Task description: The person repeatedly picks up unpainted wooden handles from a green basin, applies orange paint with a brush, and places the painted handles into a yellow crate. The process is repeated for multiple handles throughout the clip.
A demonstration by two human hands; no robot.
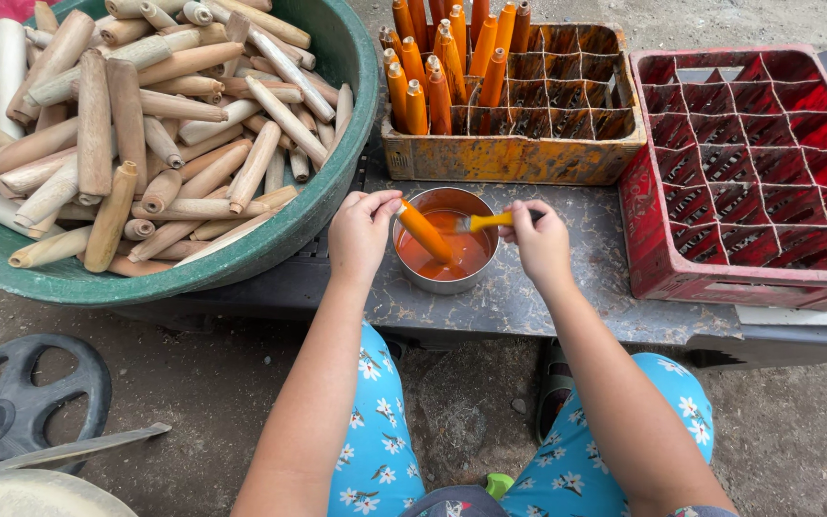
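Observation:
My left hand (360,233) holds an orange-painted wooden peg (424,233) by its top end, its lower end dipped in a small metal bowl (412,278) of orange paint. My right hand (540,241) grips a small brush (483,221) with a yellow handle, its bristles over the bowl touching the peg. The bowl stands on a grey, paint-stained board between my two hands.
A big green basin (323,206) of several bare wooden pegs sits at the left. An orange divided crate (567,144) behind the bowl holds several painted pegs upright. A red divided crate (748,172) stands at the right. A dark wheel (26,393) lies on the ground.

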